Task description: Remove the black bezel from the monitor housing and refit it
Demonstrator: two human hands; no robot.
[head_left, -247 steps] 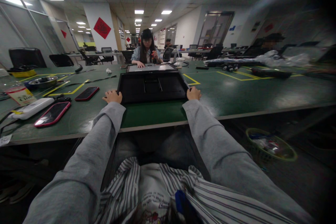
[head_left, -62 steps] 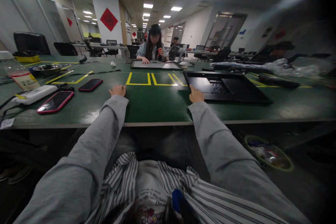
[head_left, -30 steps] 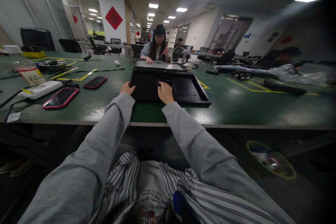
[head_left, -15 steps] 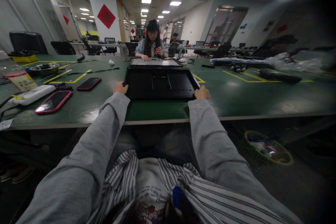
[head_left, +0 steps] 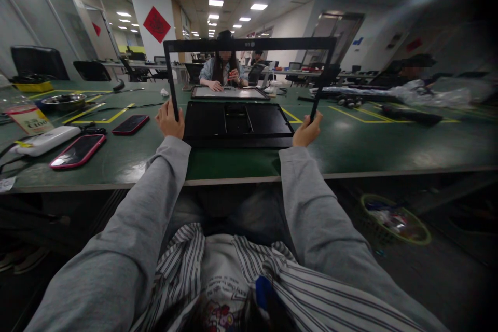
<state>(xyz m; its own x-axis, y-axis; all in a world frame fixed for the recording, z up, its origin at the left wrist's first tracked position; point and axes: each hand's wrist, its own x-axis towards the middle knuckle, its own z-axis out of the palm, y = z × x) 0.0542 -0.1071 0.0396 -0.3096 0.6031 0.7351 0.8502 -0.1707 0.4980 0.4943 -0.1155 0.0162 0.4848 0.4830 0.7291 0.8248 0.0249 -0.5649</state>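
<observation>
A black rectangular monitor bezel (head_left: 213,46) stands tilted up in front of me, a small logo at the middle of its top bar. My left hand (head_left: 170,120) grips its left side bar, and my right hand (head_left: 307,129) is closed around the right one. The bezel's lower bar is low, close to the near edge of a black monitor back cover (head_left: 206,118); whether they touch I cannot tell. That cover lies flat on the green table (head_left: 233,166), with a recessed section at its centre.
Across the table a person (head_left: 213,72) works at a flat panel (head_left: 229,92). To my left lie two phones (head_left: 80,150), a white power strip (head_left: 46,140), a bottle (head_left: 27,114) and a metal bowl (head_left: 64,101). Plastic wrapping (head_left: 424,93) is at the right; a basket (head_left: 395,218) stands on the floor.
The bezel has come up off the back cover, its far bar swung high, with both hands raised along its sides. The cover stays on the table.
</observation>
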